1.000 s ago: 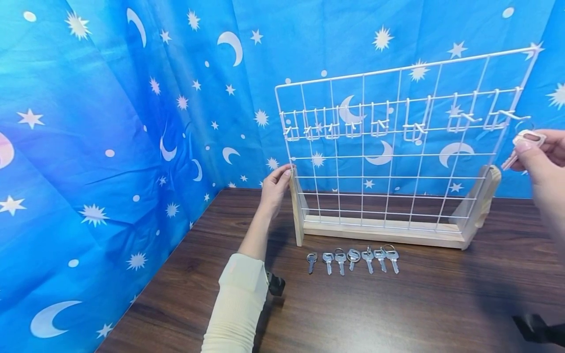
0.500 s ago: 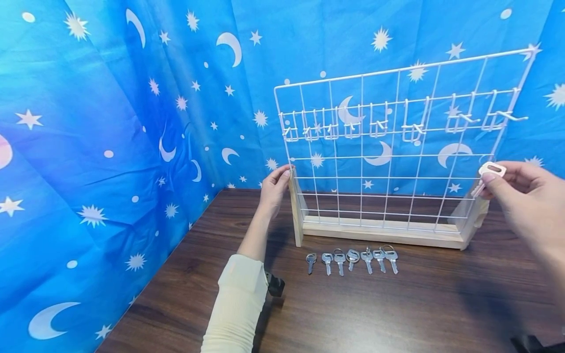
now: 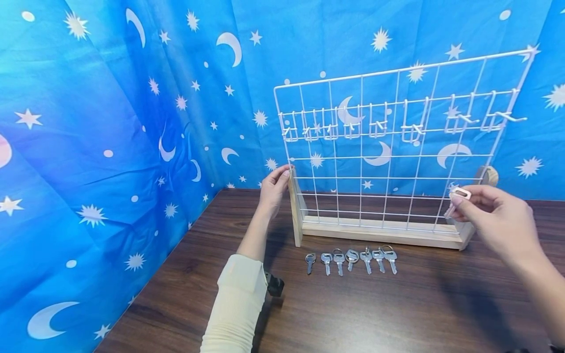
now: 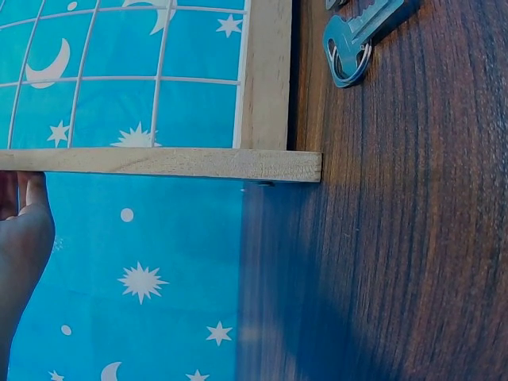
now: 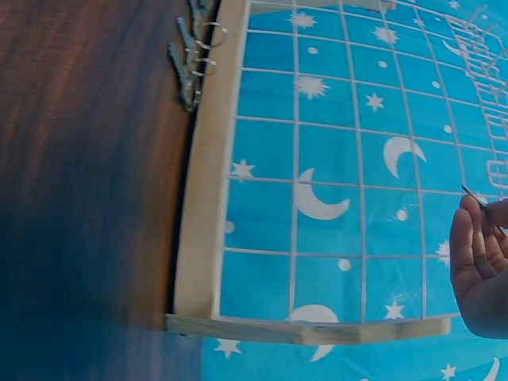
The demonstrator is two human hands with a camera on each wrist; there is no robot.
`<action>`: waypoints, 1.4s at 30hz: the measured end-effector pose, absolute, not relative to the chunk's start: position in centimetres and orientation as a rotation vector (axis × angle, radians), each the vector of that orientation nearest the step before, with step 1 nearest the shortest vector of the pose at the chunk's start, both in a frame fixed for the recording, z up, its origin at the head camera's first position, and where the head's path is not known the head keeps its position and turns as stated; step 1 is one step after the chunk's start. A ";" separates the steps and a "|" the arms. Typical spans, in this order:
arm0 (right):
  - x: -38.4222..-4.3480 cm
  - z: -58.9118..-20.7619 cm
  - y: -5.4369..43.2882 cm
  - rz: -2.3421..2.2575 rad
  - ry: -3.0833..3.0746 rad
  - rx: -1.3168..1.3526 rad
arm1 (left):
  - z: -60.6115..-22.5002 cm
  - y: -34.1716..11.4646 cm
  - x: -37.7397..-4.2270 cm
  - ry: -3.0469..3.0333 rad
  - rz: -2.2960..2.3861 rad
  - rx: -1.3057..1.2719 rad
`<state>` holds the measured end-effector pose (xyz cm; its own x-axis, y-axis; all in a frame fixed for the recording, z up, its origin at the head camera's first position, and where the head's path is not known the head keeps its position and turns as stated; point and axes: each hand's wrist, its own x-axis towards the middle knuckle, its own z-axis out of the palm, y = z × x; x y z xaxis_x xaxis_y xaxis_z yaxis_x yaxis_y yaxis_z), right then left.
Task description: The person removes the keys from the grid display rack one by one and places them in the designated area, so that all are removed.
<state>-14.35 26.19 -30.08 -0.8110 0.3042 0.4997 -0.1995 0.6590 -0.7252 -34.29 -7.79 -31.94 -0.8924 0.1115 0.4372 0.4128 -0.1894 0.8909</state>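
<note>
My right hand [image 3: 503, 218] pinches a key [image 3: 460, 194] between thumb and fingers, in front of the lower right of a white wire grid rack [image 3: 360, 177]. Only a thin edge of that key [image 5: 475, 194] shows in the right wrist view. My left hand [image 3: 274, 189] grips the top of the rack's left wooden upright [image 3: 296, 211]; in the left wrist view, some fingers of this hand [image 4: 24, 246] are cut off by the frame. Several silver keys [image 3: 339, 264], some with visible rings, lie in a row on the table before the rack's wooden base [image 3: 379, 233].
Several white wire hooks [image 3: 378, 128] hang in a row across the upper part of the grid, with prongs pointing forward. The dark wood table [image 3: 353, 314] meets a blue curtain [image 3: 110, 196] with moons and stars at the left and back.
My right hand has moved left and down with the key, from beyond the rack's right side to before its lower right. My left hand has stayed on the upright.
</note>
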 end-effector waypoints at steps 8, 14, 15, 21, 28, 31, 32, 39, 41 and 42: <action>-15.0 -31.6 26.0 1.119 -2.346 0.000 | -31.9 -7.8 -34.3 -1.838 -2.208 -0.618; -15.8 -32.9 25.6 1.091 -2.385 0.032 | -31.8 -7.8 -34.2 -1.833 -2.220 -0.628; -15.9 -33.1 25.5 1.075 -2.395 0.038 | -31.9 -7.8 -34.2 -1.832 -2.219 -0.629; -16.6 -34.2 25.4 1.034 -2.454 0.100 | -31.8 -7.7 -34.3 -1.829 -2.217 -0.640; -17.0 -35.3 25.1 0.979 -2.562 0.126 | -31.8 -7.7 -34.4 -1.843 -2.204 -0.643; -17.2 -35.8 25.0 0.987 -2.610 0.157 | -31.9 -7.7 -34.5 -1.842 -2.207 -0.643; -17.3 -36.0 24.9 0.997 -2.627 0.167 | -31.9 -7.6 -34.5 -1.840 -2.209 -0.645; -17.9 -36.8 24.5 1.212 -2.748 0.162 | -31.8 -7.5 -34.6 -1.858 -2.205 -0.641; -18.1 -37.0 24.5 1.264 -2.770 0.159 | -31.7 -7.5 -34.6 -1.864 -2.204 -0.641; -18.2 -37.1 24.5 1.284 -2.782 0.156 | -31.7 -7.5 -34.6 -1.865 -2.205 -0.640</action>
<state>-18.24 24.46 -37.08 -0.9922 -0.0612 0.1091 -0.1227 0.6450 -0.7542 -34.56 -7.53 -31.73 -0.8903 0.1343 0.4352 0.4069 -0.1947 0.8925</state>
